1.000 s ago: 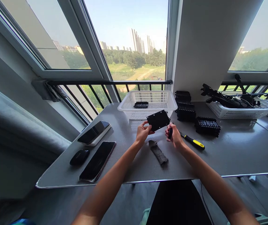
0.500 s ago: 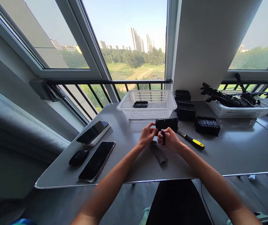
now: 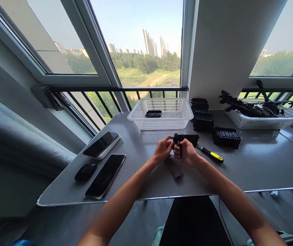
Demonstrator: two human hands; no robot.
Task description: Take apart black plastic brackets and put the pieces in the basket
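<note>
My left hand (image 3: pixel 163 149) grips the left end of a black ridged plastic strip of links (image 3: pixel 191 139), raised over the table at the middle. Right beside it, my right hand (image 3: pixel 187 152) is closed round a small dark piece (image 3: pixel 179 150), pressed up against the strip's left end. Whether the two parts join is too small to tell. Below the hands lies a grey fabric-like strip (image 3: pixel 174 169). A screwdriver (image 3: pixel 213 155) with a yellow and black handle rests just right of my right hand, its tip near the link strip.
A white mesh basket (image 3: pixel 161 123) at the back holds one black linked piece (image 3: pixel 153 113). Stacked black linked pieces (image 3: pixel 203 121) stand beside it, another bundle (image 3: pixel 226 137) nearer. Phones (image 3: pixel 105 176) and a black case (image 3: pixel 85 172) lie left; a cable-filled basket (image 3: pixel 261 122) stands right.
The black link strip has shifted slightly right and down and turned a little. Both hands have moved closer together, bringing the small dark piece against the strip's end.
</note>
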